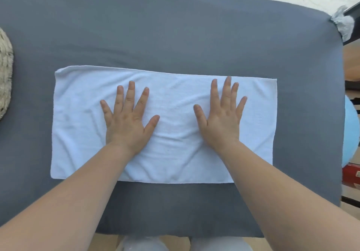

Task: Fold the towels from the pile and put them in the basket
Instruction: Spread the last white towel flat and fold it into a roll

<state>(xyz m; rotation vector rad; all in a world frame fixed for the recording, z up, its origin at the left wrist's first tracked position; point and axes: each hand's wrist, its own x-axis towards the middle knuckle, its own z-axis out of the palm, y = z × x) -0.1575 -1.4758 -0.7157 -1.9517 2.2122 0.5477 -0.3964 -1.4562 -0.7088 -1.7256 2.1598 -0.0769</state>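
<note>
White cloth lies under ten straight, spread fingers (131,93): nothing is gripped, and both palms press flat. The left hand (126,123) sits left of the middle of the towel (176,122) and the right hand (221,118) right of it, with a bare strip of towel between the thumbs. The towel lies lengthwise across the table (175,36), on its grey cover, with soft creases near the wrists and along the near edge; whether it is already doubled I cannot tell. The step looks like smoothing before a fold. To do it well, sweep the palms outward from the middle toward the short ends with light, even pressure, so the creases run off the edges rather than bunching. Pressing hard could drag the whole towel over the cover. The far-left corner looks slightly rounded and wants flattening. The next fold would probably bring one short end over the other. The basket (4,71) shows only as a woven rim at the left edge, well apart from the towel; the pile is out of view.
</note>
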